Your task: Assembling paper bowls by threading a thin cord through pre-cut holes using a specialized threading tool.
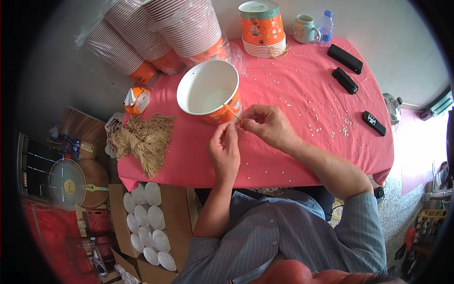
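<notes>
A white-lined orange paper bucket [201, 90] stands near the table's middle, its open mouth tilted toward me. A tan cord [230, 110] runs from its rim down its near right side. At the cord's lower part my left hand [225, 149] is closed, with thumb and fingertips pinched together. Just to its right, my right hand [273, 127] pinches the cord too, the fingertips of both hands almost touching. Small details between the fingers are too fine to make out. Left of the bucket lies a loose bundle of tan cords [146, 139].
Plastic-wrapped bucket stacks [184, 28] lean at the back left. Another stack of upside-down buckets [262, 28], a mug [305, 31] and a bottle [325, 27] stand behind. Small white bits and black devices [345, 59] lie on the pink cloth [302, 71]. A carton [177, 208] of clear lids stands lower left.
</notes>
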Motion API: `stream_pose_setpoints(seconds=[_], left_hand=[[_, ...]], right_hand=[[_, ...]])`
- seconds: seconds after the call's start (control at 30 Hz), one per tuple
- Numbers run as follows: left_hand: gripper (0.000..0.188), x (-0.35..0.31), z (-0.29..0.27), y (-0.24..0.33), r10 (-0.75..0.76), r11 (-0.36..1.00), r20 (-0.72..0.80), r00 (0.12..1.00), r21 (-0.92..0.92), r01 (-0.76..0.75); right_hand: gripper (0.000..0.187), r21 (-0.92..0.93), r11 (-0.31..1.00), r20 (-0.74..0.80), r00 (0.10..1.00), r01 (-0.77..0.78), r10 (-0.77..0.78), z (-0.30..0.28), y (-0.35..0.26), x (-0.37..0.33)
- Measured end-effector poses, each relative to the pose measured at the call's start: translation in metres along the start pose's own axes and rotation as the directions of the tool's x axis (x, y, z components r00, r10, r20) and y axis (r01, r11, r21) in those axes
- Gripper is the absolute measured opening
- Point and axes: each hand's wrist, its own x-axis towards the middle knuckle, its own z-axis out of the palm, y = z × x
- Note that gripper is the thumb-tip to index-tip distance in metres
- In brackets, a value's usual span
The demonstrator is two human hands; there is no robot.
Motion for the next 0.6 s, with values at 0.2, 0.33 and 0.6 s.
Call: stream_pose_setpoints(seconds=[0.2,0.33,0.6], left_hand=[[0.027,0.015,-0.006,0.007,-0.212,0.951,0.080,0.974,-0.214,0.224],[0.026,0.022,-0.004,0.013,-0.225,0.893,0.217,0.950,-0.344,0.290],[0.026,0.023,-0.003,0.011,-0.286,0.824,0.288,0.914,-0.413,0.388]], right_hand=[[0.014,0.182,0.977,0.085,0.992,-0.112,0.098,-0.007,-0.003,0.002],[0.012,0.264,0.953,0.140,0.983,-0.151,0.117,-0.007,0.001,0.004],[0.014,0.309,0.934,0.195,0.973,-0.180,0.123,-0.012,0.007,0.007]])
